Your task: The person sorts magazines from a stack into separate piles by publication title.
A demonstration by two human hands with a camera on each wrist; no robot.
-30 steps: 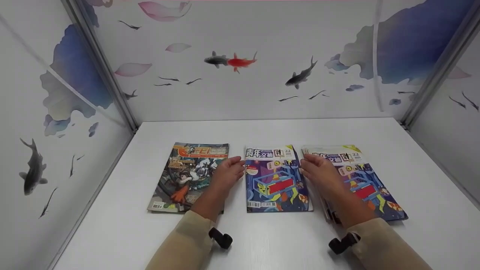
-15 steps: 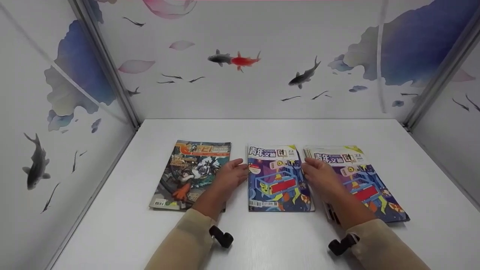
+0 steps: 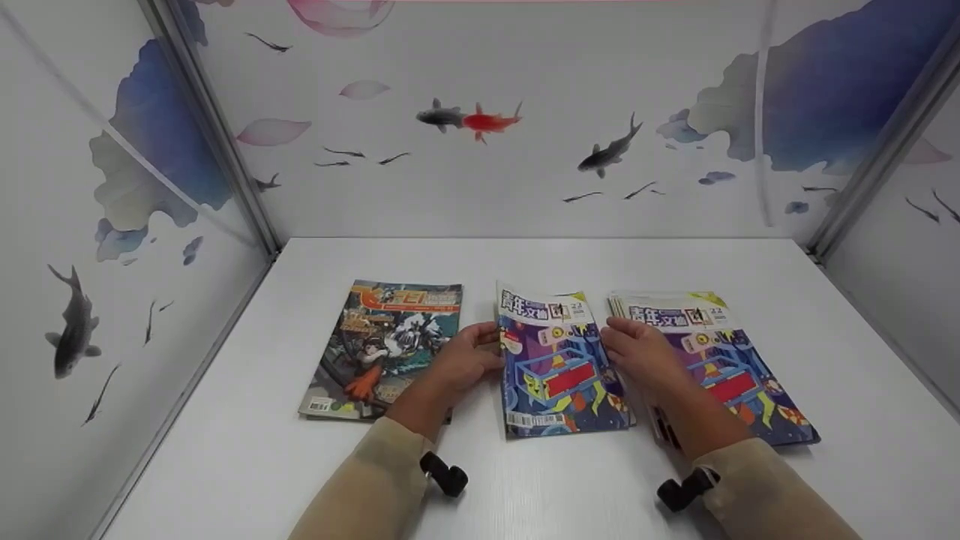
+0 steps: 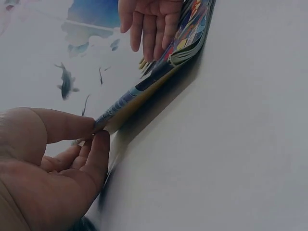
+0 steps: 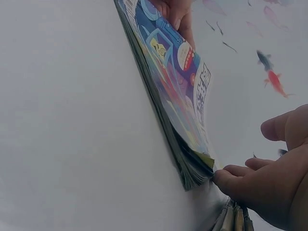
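Observation:
A purple-and-blue magazine (image 3: 559,367) lies in the middle of the table, its left side lifted and tilted. My left hand (image 3: 469,360) pinches that left edge. In the left wrist view the thumb of the left hand (image 4: 62,159) is on top and the fingers are underneath. On the other side my right hand (image 3: 641,349) is by the magazine's right edge. The right wrist view shows the right hand (image 5: 269,178) with thumb apart and fingertips at a corner of the magazine (image 5: 168,72). More pages or another copy lie under the lifted part; I cannot tell which.
To the left lies a magazine with an orange title band (image 3: 382,352), partly behind the left forearm. A stack of magazines (image 3: 739,367) with the same purple cover is at the right, partly under the right forearm. White panels (image 3: 525,202) enclose the white table (image 3: 337,259).
My left hand has taken hold of the middle magazine's left edge and raised it. The cover has shifted slightly toward me. The right hand has stayed nearly in place.

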